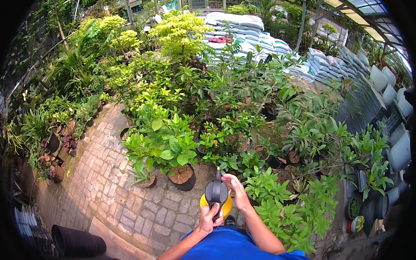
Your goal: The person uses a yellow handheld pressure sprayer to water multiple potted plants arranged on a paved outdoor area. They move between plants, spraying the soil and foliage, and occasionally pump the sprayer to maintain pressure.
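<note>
A hand pump sprayer with a black head and a yellow tank is held upright before my blue shirt. My left hand is wrapped around its black handle, the thumb on top. The brass-coloured nozzle tip points away from me toward the potted plants. Beside the nozzle, on its right, my right hand is raised with its fingers extended; whether the fingertips touch the nozzle cannot be told. Just ahead on the left stands a broad-leaved plant in a black pot of brown soil.
Brick paving runs along the left. Leafy branches crowd close to my right arm. Black pots lie at lower left. White sacks are piled at the back, with pale planters along the right.
</note>
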`<state>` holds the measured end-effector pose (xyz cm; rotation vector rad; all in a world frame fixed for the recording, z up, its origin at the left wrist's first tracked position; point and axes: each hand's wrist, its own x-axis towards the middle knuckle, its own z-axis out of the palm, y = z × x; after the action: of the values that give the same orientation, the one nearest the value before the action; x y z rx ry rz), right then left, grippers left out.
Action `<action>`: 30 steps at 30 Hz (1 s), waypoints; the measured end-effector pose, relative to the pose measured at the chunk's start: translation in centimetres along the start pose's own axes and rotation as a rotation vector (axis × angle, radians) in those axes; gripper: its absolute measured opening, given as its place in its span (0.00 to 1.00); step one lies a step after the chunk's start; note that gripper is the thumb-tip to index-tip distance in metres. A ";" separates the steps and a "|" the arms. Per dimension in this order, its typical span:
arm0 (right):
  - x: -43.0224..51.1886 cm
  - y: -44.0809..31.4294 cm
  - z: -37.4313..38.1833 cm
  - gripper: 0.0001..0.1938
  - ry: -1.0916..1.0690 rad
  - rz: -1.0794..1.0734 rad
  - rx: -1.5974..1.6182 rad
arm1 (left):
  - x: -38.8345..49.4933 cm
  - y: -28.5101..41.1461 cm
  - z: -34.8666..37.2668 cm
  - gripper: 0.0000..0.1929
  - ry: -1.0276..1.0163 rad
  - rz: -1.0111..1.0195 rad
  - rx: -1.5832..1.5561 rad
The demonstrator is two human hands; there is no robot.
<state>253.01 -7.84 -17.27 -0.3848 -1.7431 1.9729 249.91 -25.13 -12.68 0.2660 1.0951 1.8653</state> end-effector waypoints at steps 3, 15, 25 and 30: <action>-0.2 2.7 0.2 0.33 -0.152 0.246 0.341 | 0.4 -0.2 0.7 0.20 -0.089 -0.084 0.055; 0.9 -3.0 -2.7 0.17 0.249 -0.115 0.374 | 3.2 0.3 6.5 0.20 -0.191 -0.043 0.169; 3.6 -6.5 -7.2 0.19 0.402 -0.224 0.280 | 6.3 0.4 12.5 0.20 -0.162 0.085 0.164; 4.6 -2.5 -8.2 0.08 0.107 -0.114 0.166 | 6.8 -1.7 11.6 0.19 -0.044 0.081 0.043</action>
<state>253.71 1.74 -15.60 -0.3202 -1.4900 1.9611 253.86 -12.71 -8.94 0.3791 1.1094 1.8995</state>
